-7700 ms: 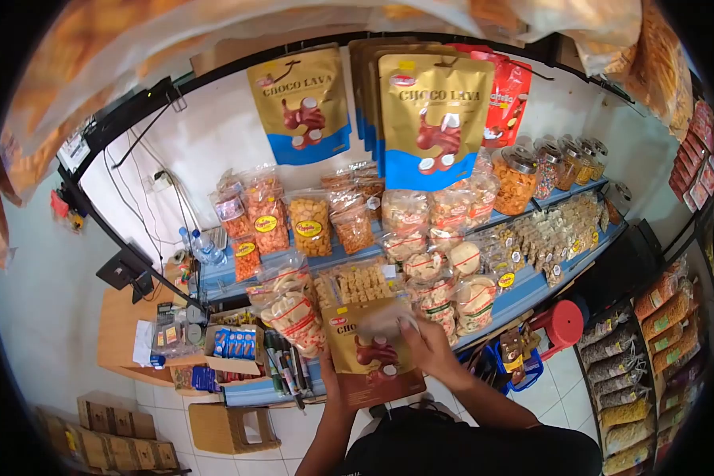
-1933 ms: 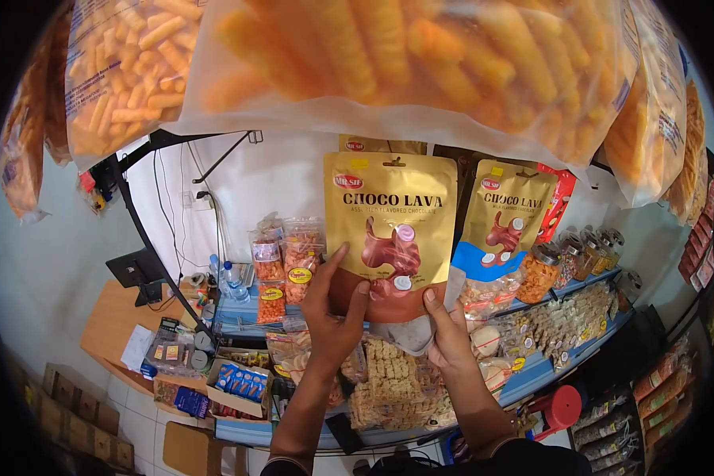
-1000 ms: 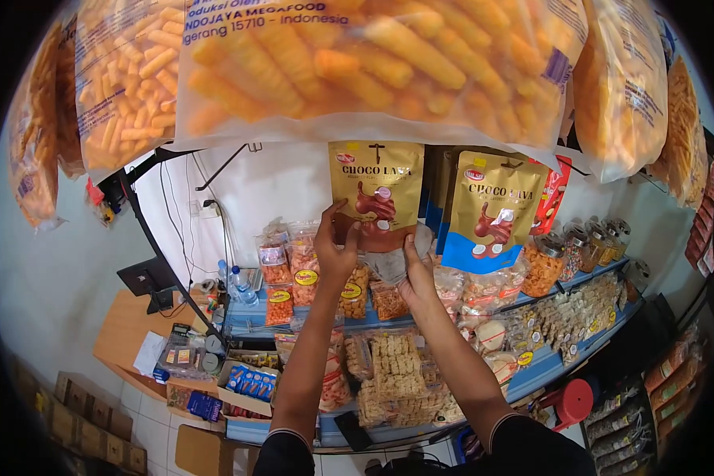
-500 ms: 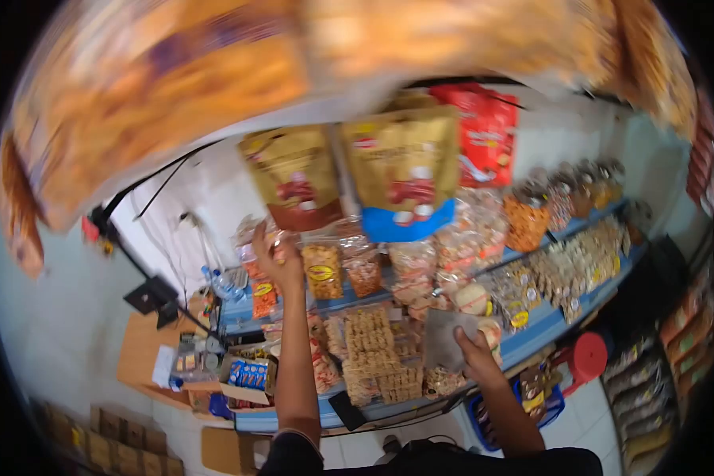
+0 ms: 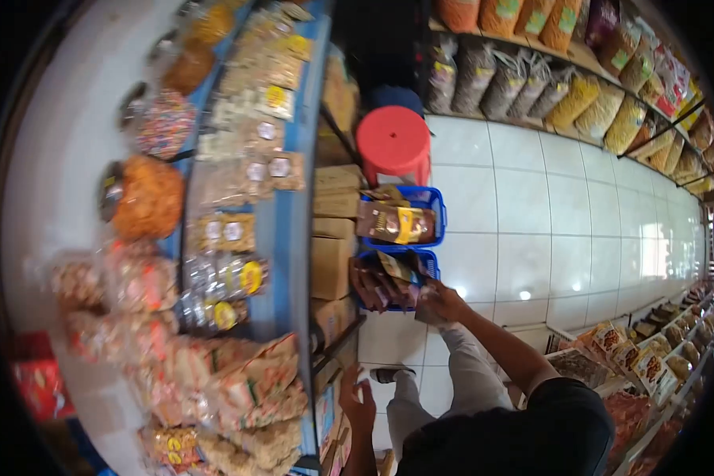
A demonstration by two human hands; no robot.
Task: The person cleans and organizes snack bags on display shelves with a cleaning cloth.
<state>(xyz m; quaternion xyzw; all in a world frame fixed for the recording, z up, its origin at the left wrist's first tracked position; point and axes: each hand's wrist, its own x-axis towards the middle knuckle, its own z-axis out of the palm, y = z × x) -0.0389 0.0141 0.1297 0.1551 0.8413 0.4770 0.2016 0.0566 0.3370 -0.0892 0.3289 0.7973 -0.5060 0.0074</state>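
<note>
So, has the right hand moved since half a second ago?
Yes: judged against the blue shelf, the right hand has gone from in front of its edge outward to the nearer blue basket.

Pouches [image 5: 395, 223] in 2 baskets [image 5: 440, 220], R of shelf [image 5: 282, 226]; stool [image 5: 393, 141] just bhnd.

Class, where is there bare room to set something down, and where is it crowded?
Free: floor tiles bordered by the red stool, blue baskets and bagged goods; a narrow strip of blue shelf beside packets. Crowded: the baskets, filled with pouches, the right hand at the nearer one.
</note>
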